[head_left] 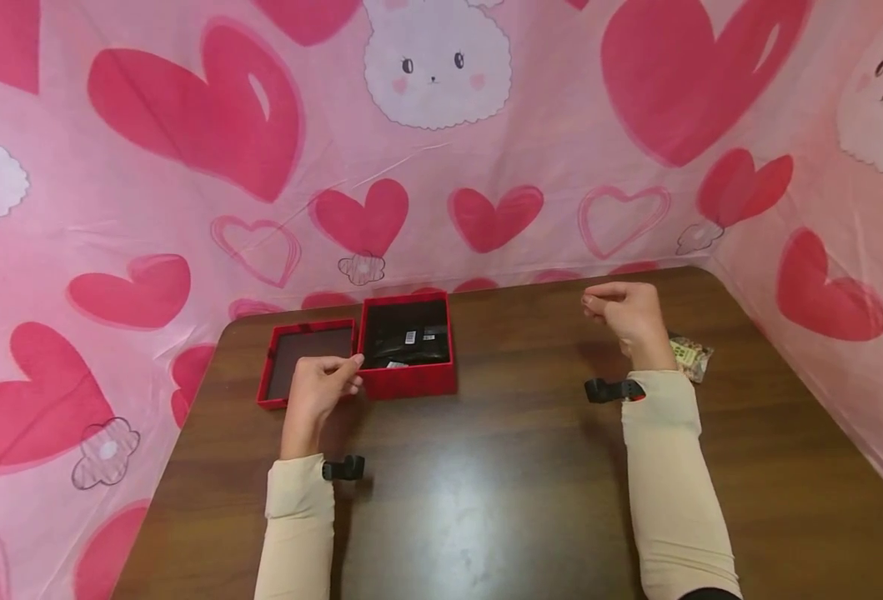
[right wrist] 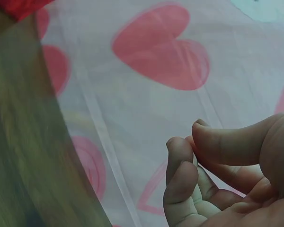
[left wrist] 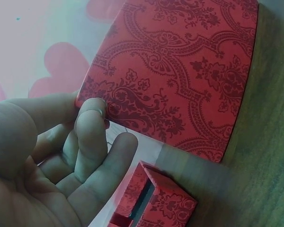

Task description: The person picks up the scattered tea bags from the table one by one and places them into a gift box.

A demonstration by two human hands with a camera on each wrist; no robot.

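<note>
An open red patterned box stands near the back of the table, with black packages bearing white labels inside. At its near left corner, my left hand pinches the edge between thumb and fingers. The left wrist view shows the thumb at the corner of the red box, fingertips against its patterned wall. Farther right, my right hand is raised over the table. Its fingers are curled toward the thumb with nothing between them, as the right hand shows up close.
Left of the box lies its shallow red lid, dark inside up. A small patterned packet lies beside my right wrist, partly covered by it. Behind the brown wooden table hangs a pink cloth with hearts.
</note>
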